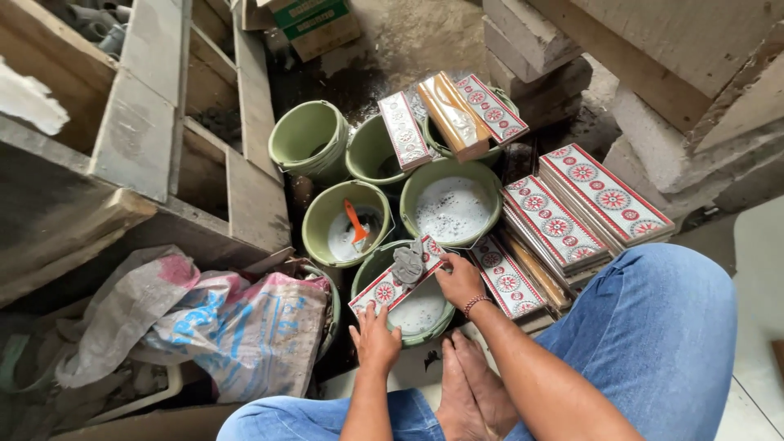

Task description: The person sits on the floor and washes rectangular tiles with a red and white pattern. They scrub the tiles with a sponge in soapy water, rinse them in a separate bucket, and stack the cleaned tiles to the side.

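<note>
A long narrow tile (384, 287) with red and white round patterns lies across the rim of a green bucket (369, 269) holding white paste. My left hand (374, 336) holds the tile's near end. My right hand (459, 278) holds its far end, next to a grey rag (407, 263) lying on the tile. I sit with bare feet (469, 384) just below the bucket, in blue jeans.
Several green buckets stand around, one with an orange-handled tool (356, 224), one with white liquid (452, 208). Stacks of patterned tiles (584, 200) lie to the right, more tiles (453, 114) rest across the far buckets. Crumpled sacks (229, 327) at left, wooden frames (163, 122) behind, concrete blocks (653, 90) right.
</note>
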